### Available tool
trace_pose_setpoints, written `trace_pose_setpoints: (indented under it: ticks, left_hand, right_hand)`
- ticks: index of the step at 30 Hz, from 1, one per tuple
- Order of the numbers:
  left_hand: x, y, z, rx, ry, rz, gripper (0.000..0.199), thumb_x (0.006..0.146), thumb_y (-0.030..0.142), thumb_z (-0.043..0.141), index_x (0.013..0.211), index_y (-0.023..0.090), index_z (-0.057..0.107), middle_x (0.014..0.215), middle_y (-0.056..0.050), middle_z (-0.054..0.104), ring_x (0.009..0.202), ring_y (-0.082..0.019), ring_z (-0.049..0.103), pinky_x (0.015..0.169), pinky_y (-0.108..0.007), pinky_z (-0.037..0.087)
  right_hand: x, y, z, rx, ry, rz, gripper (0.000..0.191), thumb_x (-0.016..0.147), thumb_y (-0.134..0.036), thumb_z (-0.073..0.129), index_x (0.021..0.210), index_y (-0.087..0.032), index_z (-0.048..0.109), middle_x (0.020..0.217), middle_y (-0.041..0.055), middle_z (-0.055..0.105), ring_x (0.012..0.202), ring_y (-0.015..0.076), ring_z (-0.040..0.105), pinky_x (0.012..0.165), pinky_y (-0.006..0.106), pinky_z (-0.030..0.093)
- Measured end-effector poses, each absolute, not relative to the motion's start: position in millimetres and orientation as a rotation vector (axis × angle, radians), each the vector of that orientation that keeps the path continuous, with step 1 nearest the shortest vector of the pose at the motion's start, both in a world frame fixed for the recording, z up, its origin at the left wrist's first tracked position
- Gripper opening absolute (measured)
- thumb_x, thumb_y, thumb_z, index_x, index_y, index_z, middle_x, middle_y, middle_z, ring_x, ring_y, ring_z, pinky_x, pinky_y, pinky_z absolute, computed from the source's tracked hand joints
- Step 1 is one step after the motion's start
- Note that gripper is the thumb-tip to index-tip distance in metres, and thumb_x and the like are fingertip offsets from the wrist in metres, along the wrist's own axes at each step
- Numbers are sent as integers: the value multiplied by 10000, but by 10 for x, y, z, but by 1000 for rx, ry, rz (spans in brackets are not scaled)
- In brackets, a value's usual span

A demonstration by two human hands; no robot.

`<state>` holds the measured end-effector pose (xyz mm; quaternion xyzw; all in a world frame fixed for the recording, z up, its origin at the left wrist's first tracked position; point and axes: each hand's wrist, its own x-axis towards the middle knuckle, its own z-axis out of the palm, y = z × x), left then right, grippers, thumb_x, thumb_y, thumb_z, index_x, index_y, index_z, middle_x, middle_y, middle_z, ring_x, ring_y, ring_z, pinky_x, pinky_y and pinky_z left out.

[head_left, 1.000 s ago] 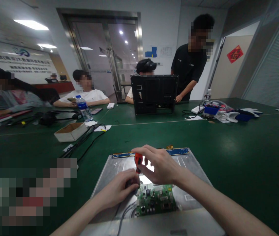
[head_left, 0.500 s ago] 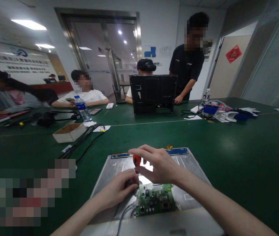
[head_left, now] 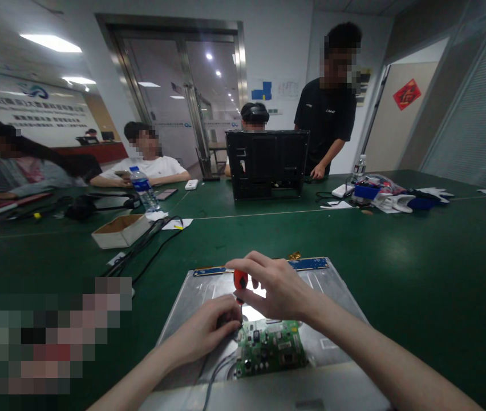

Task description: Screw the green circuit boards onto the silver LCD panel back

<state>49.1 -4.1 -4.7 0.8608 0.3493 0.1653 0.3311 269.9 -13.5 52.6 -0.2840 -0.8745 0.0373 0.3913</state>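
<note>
My right hand [head_left: 271, 285] is closed on the orange-and-black handle of a screwdriver [head_left: 240, 279], which stands upright with its shaft pointing down. Beside the shaft, my left hand [head_left: 217, 322] has its fingers curled together near the upper left corner of a green circuit board [head_left: 272, 347]; whether they pinch the shaft or something smaller is hidden. The board lies on a silvery metal panel [head_left: 332, 297]. A blue strip board [head_left: 309, 263] runs along the panel's far edge, and a grey cable [head_left: 210, 379] lies at the board's left.
Beyond the panel on the green table [head_left: 397, 240] stands a black monitor frame [head_left: 268, 164]. An open box [head_left: 121, 230], black cables [head_left: 157, 237] and a water bottle [head_left: 144, 188] are at left. Gloves [head_left: 397, 202] lie at back right. Several people are around the table.
The screwdriver handle has shifted and turned slightly in my right hand. My left hand stays in place. Across the table, the standing person's hand has moved slightly right.
</note>
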Motion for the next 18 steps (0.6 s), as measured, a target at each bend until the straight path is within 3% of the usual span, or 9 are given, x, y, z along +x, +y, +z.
trace_pose_setpoints:
  ticks: [6, 13, 18]
  left_hand:
    - [486, -31, -60, 2239, 890, 439, 90, 900, 188, 548, 819, 192, 588, 844, -15, 623, 754, -190, 552, 678, -281, 400]
    - [495, -45, -57, 2264, 898, 457, 99, 898, 189, 531, 814, 191, 585, 828, -13, 603, 740, -188, 525, 686, -288, 389]
    - [499, -48, -36, 2275, 887, 448, 118, 909, 218, 528, 800, 192, 566, 822, -14, 593, 744, -189, 519, 690, -289, 385]
  right_hand:
    - [2697, -125, 515, -752, -2238, 92, 310, 924, -220, 647, 1230, -206, 596, 1004, 42, 678, 658, 128, 591, 560, 258, 444]
    - [2704, -163, 555, -690, -2225, 201, 472, 895, -182, 600, 1358, -175, 512, 1134, 90, 691, 772, 160, 643, 666, 298, 526]
    - [2696, -171, 576, -714, -2224, 189, 466, 900, -139, 516, 1366, -162, 507, 1114, 102, 699, 790, 172, 648, 667, 299, 529]
